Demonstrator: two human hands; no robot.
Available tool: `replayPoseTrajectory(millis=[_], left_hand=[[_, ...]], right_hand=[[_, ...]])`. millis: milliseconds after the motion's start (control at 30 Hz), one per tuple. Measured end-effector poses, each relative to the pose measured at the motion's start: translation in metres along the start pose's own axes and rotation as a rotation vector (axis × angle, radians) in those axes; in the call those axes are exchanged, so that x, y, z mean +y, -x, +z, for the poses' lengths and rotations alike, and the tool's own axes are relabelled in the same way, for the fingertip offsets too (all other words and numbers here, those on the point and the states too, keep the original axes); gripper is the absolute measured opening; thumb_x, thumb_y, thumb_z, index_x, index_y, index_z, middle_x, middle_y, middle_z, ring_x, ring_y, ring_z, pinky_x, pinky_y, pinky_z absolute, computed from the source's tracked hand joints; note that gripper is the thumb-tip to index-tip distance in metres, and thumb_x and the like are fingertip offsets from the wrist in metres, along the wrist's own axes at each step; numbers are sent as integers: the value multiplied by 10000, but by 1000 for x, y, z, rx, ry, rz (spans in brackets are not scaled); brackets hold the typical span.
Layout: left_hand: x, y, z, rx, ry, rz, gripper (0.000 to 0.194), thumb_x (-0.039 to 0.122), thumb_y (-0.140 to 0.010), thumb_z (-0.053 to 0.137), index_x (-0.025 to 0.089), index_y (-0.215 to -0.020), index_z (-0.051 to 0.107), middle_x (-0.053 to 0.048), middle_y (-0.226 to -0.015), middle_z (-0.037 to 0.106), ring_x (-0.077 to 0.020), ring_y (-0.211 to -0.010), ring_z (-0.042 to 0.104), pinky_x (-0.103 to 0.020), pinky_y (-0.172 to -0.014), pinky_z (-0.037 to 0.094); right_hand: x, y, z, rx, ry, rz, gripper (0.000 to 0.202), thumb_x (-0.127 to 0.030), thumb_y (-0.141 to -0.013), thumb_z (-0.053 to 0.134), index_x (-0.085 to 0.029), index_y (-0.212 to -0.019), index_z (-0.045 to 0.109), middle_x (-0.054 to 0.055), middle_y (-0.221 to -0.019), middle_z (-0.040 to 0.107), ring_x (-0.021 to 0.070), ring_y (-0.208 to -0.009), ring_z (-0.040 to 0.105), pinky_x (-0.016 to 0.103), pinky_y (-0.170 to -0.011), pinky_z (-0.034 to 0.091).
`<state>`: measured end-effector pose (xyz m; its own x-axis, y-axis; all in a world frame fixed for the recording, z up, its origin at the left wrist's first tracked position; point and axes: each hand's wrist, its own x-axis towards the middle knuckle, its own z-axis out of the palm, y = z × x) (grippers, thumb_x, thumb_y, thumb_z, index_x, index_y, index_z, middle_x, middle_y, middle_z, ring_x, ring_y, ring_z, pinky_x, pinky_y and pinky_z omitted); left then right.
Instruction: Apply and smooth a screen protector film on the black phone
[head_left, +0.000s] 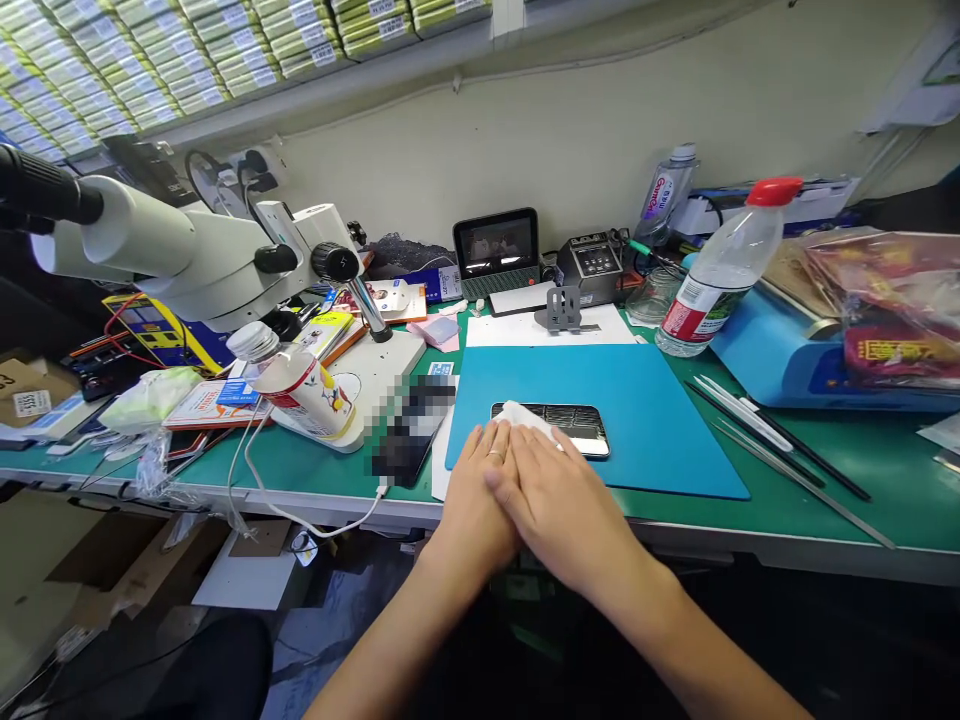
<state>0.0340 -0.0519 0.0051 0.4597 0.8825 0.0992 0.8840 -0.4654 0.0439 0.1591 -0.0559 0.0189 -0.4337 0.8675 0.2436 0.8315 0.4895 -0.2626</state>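
On the blue mat lies a smartphone with a dark, reflective face, partly covered by my hands. A white cloth or tissue shows at its left, just beyond my fingertips. My left hand reaches over the phone's left end with fingers stretched out, a ring on one of them. My right hand lies flat beside it and partly overlaps it, its thumb across the left hand. Both sets of fingers rest at the cloth; their undersides are hidden.
Left of the mat is another phone, partly pixelated, with a white cable. A microscope and a labelled bottle stand farther left. Tweezers lie right of the mat, near a red-capped bottle. A small screen stands behind.
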Motion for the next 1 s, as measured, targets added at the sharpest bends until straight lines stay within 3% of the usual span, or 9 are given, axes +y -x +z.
replayPoseTrajectory(millis=[100, 300, 433, 667, 867, 1000], left_hand=[[10, -16, 1, -3, 0, 18, 600, 309, -999, 455, 53, -1538, 403, -223, -1586, 404, -359, -1486, 372, -511, -1231, 297], [37, -17, 8, 87, -11, 56, 580, 298, -992, 446, 50, -1516, 422, -228, -1558, 449, -352, -1469, 403, -498, -1225, 314], [38, -30, 0, 37, 43, 61, 569, 268, -981, 446, 54, -1508, 434, -220, -1555, 456, -362, -1463, 408, -533, -1209, 332], [42, -26, 6, 98, 84, 48, 537, 268, -1006, 422, 116, -1521, 442, -188, -1546, 481, -364, -1423, 453, -553, -1179, 369], [38, -53, -1, 40, 69, 49, 542, 300, -1011, 416, 93, -1510, 453, -194, -1549, 474, -356, -1438, 431, -547, -1213, 306], [43, -30, 11, 70, 67, 67, 608, 310, -1000, 428, 75, -1558, 370, -199, -1615, 367, -374, -1492, 351, -552, -1213, 303]], right_hand=[[15, -2, -7, -1, 5, 52, 634, -454, -1067, 229, -60, -1431, 566, 175, -1435, 623, 307, -1366, 548, 552, -1191, 349], [26, 23, -15, 35, 32, 61, 617, -477, -1061, 261, -89, -1437, 557, 172, -1431, 629, 299, -1338, 571, 515, -1163, 383], [34, 16, -19, 47, 0, 119, 569, -445, -1068, 230, -150, -1380, 604, 134, -1397, 658, 281, -1306, 585, 514, -1165, 366], [37, 22, -13, 90, 32, 74, 573, -493, -1037, 321, -125, -1383, 590, 182, -1386, 648, 329, -1295, 573, 536, -1164, 367], [53, 3, -18, 85, 8, 127, 563, -448, -1064, 257, -109, -1336, 614, 164, -1347, 674, 296, -1284, 581, 505, -1172, 361], [46, 22, -19, 92, 25, 87, 608, -512, -1045, 309, -102, -1413, 566, 178, -1402, 642, 316, -1307, 572, 527, -1159, 376]])
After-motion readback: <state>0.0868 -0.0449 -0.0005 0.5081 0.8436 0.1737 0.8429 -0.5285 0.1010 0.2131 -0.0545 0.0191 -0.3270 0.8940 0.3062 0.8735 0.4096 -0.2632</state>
